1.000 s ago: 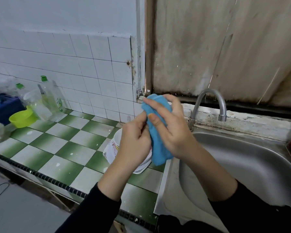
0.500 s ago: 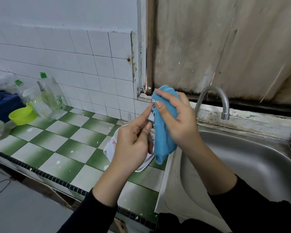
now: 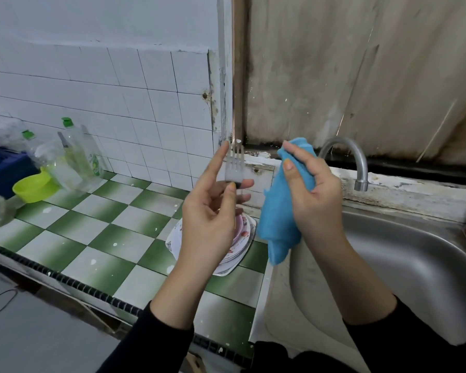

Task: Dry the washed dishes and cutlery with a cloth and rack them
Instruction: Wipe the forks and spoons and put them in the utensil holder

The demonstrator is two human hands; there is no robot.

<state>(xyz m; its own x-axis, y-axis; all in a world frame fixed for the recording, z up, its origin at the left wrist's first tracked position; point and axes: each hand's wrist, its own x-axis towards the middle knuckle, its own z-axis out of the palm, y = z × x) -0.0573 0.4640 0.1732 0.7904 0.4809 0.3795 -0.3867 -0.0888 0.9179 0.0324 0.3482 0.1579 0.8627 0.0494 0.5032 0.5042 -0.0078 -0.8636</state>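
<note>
Left fingers point(image 3: 213, 170) pinch fork point(image 3: 236, 166), tines up; right fingers point(image 3: 304, 159) clutch cloth point(image 3: 279, 219) just beside. Fork looks dried; rack it next.

A blue cloth point(image 3: 279, 219) at centre, green-and-white checked counter point(image 3: 97, 238) lower left, lime bowl point(image 3: 34, 187) far left, white wall tiles point(image 3: 119, 103) above, black sleeves point(image 3: 156, 343) below.

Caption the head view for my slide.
Left hand holds a fork tines-up; right hand grips a blue cloth by the sink.

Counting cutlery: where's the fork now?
Head view, centre: the fork stands upright in the left hand, left of the blue cloth in the right hand.
</note>
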